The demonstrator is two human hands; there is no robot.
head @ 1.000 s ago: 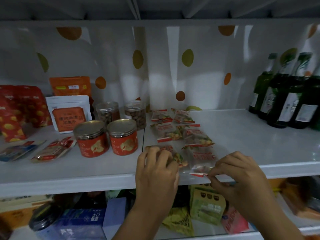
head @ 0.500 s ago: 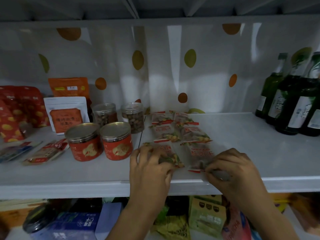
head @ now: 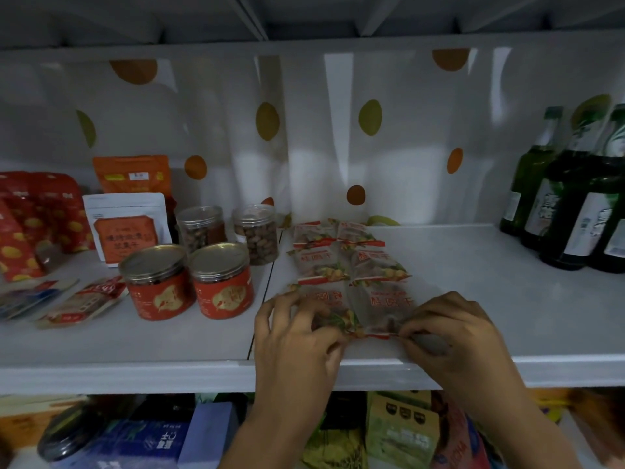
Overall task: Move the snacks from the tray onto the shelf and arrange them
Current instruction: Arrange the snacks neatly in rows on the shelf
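Head view, only cam.

- Six clear plastic snack packets with red print (head: 341,262) lie flat on the white shelf (head: 490,286), two columns by three rows, running from near the lip to the far spotted backing. Just right of the two red tins with gold lids (head: 189,282); well apart from the dark green glass bottles (head: 575,211) at far right.
- Left hand (head: 297,340): fingers curled down over the front-left packet (head: 321,299), tips nipping its near edge.
- Right hand (head: 453,336): thumb and fingertips pinching the near right corner of the front-right packet (head: 389,299).
- Change vs 1.0 s ago: the left hand lay flatter on top of its packet, now it's drawn back to the near edge. The right hand's pinch is the same. The front pair's near edges now run in one line and sit slightly in from the shelf lip; the gap between the two has all but closed.
- Read: placement of this batch looks done and this is the squaring-up pass on the last row. The tray isn't in frame, so I can't tell if more snacks remain.
- Risk: thin slippery film, so nudging the front row could skew the middle row it touches.
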